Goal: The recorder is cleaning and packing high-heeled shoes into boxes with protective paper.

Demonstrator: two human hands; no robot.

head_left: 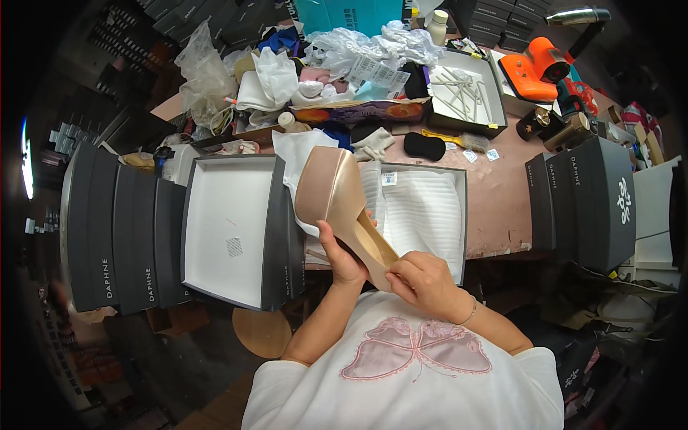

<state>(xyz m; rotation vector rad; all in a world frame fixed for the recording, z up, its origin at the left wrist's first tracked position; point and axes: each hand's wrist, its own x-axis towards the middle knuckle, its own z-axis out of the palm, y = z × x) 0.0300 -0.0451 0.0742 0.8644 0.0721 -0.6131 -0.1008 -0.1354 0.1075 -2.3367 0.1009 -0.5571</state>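
While the left hand point(345, 262) curls firmly around a satiny beige shoe point(332, 188), the right hand point(431, 284) touches its near end with bunched fingers, whose grip I cannot tell. The shoe is held up at the table's point(499, 215) near side, by an open box point(463, 215).

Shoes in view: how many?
1: the champagne shoe, in the left hand, right hand at its near end. Others may be hidden in the dark boxes.
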